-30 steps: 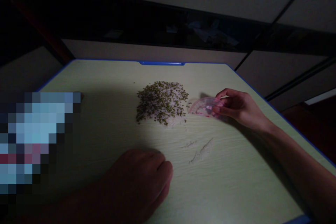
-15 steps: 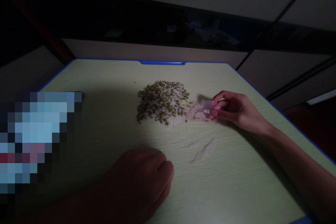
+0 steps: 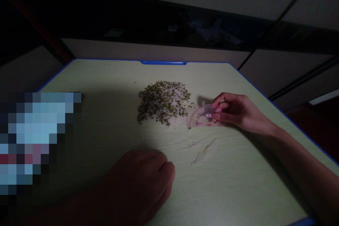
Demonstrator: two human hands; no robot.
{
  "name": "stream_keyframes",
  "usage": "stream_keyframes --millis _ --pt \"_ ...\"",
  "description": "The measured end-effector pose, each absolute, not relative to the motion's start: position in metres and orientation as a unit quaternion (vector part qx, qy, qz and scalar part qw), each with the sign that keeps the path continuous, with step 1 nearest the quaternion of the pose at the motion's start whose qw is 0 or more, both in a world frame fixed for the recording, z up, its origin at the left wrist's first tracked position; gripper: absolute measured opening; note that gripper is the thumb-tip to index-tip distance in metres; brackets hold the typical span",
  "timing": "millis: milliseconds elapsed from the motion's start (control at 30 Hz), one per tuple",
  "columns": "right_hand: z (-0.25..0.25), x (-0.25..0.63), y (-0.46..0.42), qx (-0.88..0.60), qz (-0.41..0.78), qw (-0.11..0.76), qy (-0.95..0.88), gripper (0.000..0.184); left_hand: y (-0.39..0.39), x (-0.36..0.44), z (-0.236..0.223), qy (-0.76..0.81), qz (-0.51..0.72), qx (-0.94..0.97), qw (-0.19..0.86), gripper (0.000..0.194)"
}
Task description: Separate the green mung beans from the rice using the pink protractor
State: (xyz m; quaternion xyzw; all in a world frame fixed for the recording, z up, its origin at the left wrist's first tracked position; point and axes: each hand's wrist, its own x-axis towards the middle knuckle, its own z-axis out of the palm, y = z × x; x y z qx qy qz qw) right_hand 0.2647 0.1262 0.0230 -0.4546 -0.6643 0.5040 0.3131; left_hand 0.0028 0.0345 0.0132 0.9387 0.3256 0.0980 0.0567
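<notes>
A clear half-round protractor (image 3: 200, 114) with pink markings is pinched between the thumb and fingers of my right hand (image 3: 235, 111). Its left end stands at the lower right edge of a heap of small green beans and white grains (image 3: 164, 100), among a thin spread of white grains. My left hand (image 3: 148, 180) rests on the table as a fist, in shadow, in front of the heap. Its curled fingertips are hidden, and nothing sticks out of it. Thin streaks of pale grains (image 3: 203, 152) lie between my two hands.
The light table (image 3: 238, 190) has a blue rim, with a blue handle-like piece (image 3: 164, 63) at its far edge. A blurred-out light-blue object (image 3: 39, 123) is at the left. Behind the table stand pale panels with a dark glossy band (image 3: 132, 24).
My right hand has drawn the protractor slightly toward me, and its left end has come down by a loose bean below the heap. My left hand has stayed in place.
</notes>
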Motion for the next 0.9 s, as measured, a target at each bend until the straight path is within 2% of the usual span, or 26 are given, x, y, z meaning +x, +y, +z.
stream_keyframes --millis 267,467,700,900 --pt "0.0217 0.2704 0.1261 -0.429 0.509 0.344 -0.662 0.017 0.0338 0.0031 0.0121 0.33 0.098 0.937 0.058 0.018" --pt "0.0215 0.2662 0.1253 -0.435 0.519 0.321 -0.662 0.017 0.0337 0.0025 0.0108 0.327 0.098 0.938 0.056 0.017" --pt "0.0261 0.2715 0.1279 -0.46 0.491 0.362 -0.645 0.023 0.0332 0.003 0.0141 0.329 0.1 0.938 0.053 0.018" --pt "0.0236 0.2673 0.1269 -0.465 0.492 0.352 -0.647 0.022 0.0345 0.0038 0.0103 0.325 0.11 0.937 0.058 0.018"
